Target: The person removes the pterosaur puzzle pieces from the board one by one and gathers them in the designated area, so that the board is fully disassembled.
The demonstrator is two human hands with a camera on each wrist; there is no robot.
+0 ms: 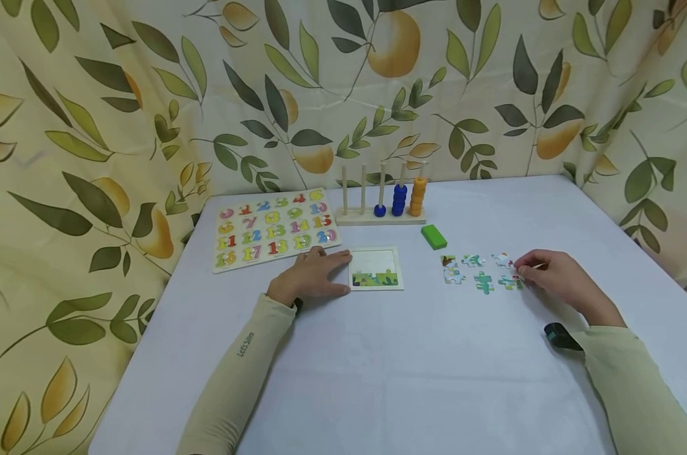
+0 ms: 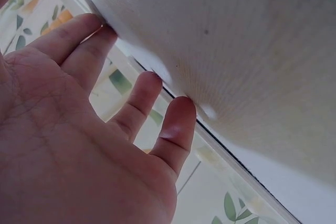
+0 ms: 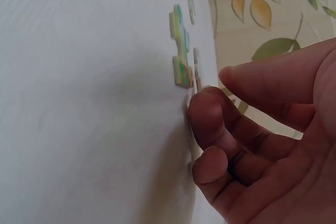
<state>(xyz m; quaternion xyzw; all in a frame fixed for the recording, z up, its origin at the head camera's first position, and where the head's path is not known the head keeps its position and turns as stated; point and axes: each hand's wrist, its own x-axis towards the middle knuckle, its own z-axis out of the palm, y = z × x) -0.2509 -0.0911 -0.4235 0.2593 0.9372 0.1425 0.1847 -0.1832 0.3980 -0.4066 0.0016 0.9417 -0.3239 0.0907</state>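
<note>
My left hand (image 1: 316,275) rests at the left edge of a white-bordered puzzle board (image 1: 400,268), fingers spread and fingertips on the table beside it. Along the board's bottom runs a strip of green picture (image 1: 375,279); the area above it is pale. My right hand (image 1: 559,278) is beside the rightmost of several loose jigsaw pieces (image 1: 483,282). In the right wrist view its fingers are loosely bent, the thumb stands apart from them, and no piece shows between them. Jigsaw pieces (image 3: 181,72) lie flat just past those fingertips.
A green block (image 1: 433,237) lies between the board and a wooden peg counter (image 1: 349,220) with blue and orange beads. Behind my left hand is a number puzzle board (image 1: 275,256). A leaf-patterned curtain (image 1: 343,76) hangs behind the white-covered table (image 1: 377,379).
</note>
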